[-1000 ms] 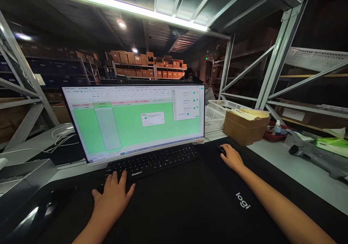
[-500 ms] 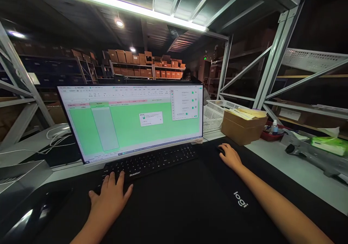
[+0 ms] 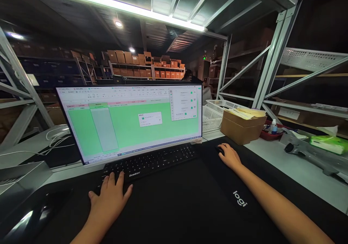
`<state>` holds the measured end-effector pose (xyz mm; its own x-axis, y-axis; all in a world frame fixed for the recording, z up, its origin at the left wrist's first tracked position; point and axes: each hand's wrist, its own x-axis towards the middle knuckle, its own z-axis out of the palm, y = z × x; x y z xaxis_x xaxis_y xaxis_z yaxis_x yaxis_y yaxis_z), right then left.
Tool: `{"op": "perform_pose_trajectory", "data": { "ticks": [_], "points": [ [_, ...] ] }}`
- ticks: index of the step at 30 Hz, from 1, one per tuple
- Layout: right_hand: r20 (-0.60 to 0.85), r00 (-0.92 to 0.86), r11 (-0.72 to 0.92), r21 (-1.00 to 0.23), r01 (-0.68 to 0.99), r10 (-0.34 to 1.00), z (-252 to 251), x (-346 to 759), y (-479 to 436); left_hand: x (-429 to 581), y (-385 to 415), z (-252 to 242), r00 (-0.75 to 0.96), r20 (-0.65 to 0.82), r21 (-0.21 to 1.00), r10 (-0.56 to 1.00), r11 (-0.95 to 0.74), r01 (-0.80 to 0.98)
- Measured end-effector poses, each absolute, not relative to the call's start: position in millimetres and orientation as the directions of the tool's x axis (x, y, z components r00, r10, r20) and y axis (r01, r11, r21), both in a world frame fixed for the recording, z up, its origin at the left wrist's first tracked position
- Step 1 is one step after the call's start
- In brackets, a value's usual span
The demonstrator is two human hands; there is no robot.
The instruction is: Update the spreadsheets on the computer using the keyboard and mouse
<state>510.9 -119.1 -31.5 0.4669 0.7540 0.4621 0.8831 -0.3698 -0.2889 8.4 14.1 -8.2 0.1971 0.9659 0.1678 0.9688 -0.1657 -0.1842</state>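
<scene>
My left hand (image 3: 108,197) lies flat with fingers stretched out, its fingertips on the near left edge of a black keyboard (image 3: 152,160). My right hand (image 3: 230,156) is cupped over a black mouse (image 3: 220,150) on a black desk mat (image 3: 190,200). Behind the keyboard stands a wide monitor (image 3: 130,121) showing a green spreadsheet with a small dialog box in the middle.
A brown cardboard box (image 3: 241,126) with papers and white plastic baskets (image 3: 214,113) sit right of the monitor. A handheld scanner (image 3: 307,153) and a green tissue pack (image 3: 328,144) lie on the right. Metal shelving frames both sides; white cables (image 3: 57,135) lie at the left.
The view has shifted slightly to the right, so everything sits a little further left. Both hands keep their places on the keyboard and the mouse.
</scene>
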Motion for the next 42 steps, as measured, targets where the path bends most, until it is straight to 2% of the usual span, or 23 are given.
{"op": "perform_pose_trajectory", "data": {
  "ticks": [14, 22, 28, 42],
  "points": [
    [0.414, 0.434, -0.313, -0.329, 0.891, 0.8, -23, 504, -122, 8, 10, -8, 0.204, 0.182, -0.161, 0.962, -0.176, 0.971],
    [0.367, 0.479, -0.373, -0.323, 0.87, 0.797, -19, 500, -121, 8, 9, -8, 0.212, 0.188, -0.172, 0.959, -0.181, 0.968],
    [0.388, 0.485, -0.367, -0.34, 0.866, 0.784, -21, 501, -122, 7, 10, -10, 0.219, 0.218, -0.148, 0.951, -0.19, 0.971],
    [0.41, 0.479, -0.361, -0.335, 0.871, 0.776, -25, 505, -120, 8, 9, -7, 0.201, 0.179, -0.148, 0.963, -0.176, 0.973]
  ]
}}
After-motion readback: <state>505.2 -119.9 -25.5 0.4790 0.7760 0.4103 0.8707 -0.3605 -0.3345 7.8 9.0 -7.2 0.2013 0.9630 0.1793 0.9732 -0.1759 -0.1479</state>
